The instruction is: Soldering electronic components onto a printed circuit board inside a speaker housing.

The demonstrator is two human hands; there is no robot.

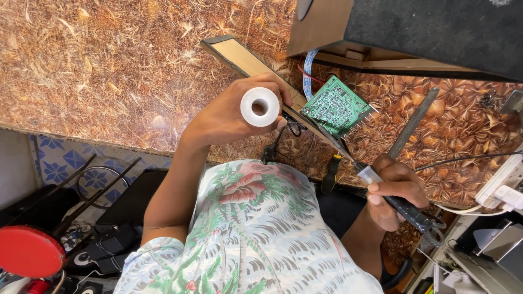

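Your left hand (229, 117): fingers clenched around a smooth white plastic spool (260, 106), hollow end facing you; any wire on it is hidden. Your right hand (395, 190): fingers grasping a slim black soldering iron (381, 188), tip hard to make out, just beyond them a green rectangular circuit board (335, 106) on the mottled brown table (109, 65).

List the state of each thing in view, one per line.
Left hand: closed around the white spool.
Spool: held up, hollow end toward the camera.
Right hand: gripping the soldering iron.
Soldering iron: held, tip pointing toward the circuit board.
Circuit board: lying on the table, solder side up, wired to the box.
Box: standing on the table.
Power strip: plug inserted.
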